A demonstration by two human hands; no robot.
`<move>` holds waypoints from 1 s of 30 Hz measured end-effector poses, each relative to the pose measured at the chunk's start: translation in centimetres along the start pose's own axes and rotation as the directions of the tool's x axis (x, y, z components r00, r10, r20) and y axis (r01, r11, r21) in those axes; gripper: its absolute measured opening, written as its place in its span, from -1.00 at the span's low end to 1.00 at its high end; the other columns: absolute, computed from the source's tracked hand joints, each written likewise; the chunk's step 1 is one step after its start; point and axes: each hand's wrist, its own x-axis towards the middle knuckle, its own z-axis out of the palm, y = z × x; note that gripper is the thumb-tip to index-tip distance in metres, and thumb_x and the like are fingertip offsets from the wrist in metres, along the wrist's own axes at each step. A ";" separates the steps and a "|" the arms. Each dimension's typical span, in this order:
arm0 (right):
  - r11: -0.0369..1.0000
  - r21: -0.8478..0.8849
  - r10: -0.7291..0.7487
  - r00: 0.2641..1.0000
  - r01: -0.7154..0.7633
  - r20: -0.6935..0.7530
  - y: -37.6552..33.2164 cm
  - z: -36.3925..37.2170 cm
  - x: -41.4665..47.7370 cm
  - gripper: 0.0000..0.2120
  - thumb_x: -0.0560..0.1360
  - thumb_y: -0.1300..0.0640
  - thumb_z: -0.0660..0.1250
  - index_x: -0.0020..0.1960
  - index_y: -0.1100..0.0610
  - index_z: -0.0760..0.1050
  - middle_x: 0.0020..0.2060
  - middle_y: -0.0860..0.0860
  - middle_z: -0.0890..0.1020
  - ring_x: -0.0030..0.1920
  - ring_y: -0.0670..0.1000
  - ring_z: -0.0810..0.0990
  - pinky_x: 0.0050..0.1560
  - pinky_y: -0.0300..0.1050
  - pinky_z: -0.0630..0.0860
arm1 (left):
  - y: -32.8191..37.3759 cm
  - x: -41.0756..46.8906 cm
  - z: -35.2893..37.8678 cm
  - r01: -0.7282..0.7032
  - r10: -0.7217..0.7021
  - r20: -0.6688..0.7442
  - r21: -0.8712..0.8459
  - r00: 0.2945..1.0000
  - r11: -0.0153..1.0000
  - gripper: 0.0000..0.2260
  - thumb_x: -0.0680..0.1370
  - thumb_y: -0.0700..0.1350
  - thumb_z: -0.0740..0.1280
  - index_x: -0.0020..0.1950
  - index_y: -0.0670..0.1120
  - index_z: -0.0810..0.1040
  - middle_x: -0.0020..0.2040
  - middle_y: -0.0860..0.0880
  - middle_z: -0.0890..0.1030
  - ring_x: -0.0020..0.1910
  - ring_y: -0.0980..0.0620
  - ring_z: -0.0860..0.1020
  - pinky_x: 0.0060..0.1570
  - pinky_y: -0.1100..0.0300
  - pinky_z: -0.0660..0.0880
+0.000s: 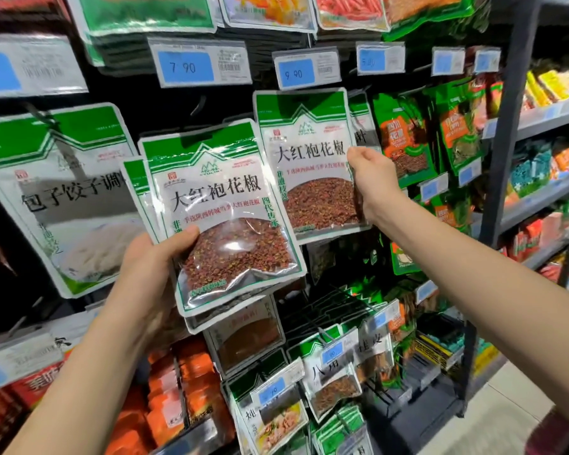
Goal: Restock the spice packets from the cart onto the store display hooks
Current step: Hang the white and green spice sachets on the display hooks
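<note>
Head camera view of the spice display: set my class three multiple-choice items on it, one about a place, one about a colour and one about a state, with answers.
1. Where is the packet held by the right hand?
A. just below the 9.90 price tag
B. on the floor
C. inside a box

2. What colour is the top band of the front packet in the left hand?
A. blue
B. green
C. yellow

3. What state is the left hand in?
A. flat and open
B. curled and empty
C. gripping packets

Answers:
1 A, since the packet's top edge sits right under that tag.
2 B, since a green band with a peak crosses its top.
3 C, since the thumb lies across the front packet's lower left corner.
</note>
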 end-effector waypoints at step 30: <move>0.975 -0.189 -0.131 0.988 0.114 -0.082 -1.1 1.4 3.0 -0.58 0.40 0.33 0.20 -0.46 0.07 0.02 -0.51 -0.02 0.04 -0.41 0.00 -0.01 -0.22 0.00 -0.02 | -0.2 -0.4 -0.7 0.004 -0.004 -0.002 -0.023 1.000 1.000 -0.85 0.54 -0.30 0.27 0.07 -0.15 0.57 -0.08 -0.07 0.70 -0.17 0.06 0.67 -0.25 0.27 0.59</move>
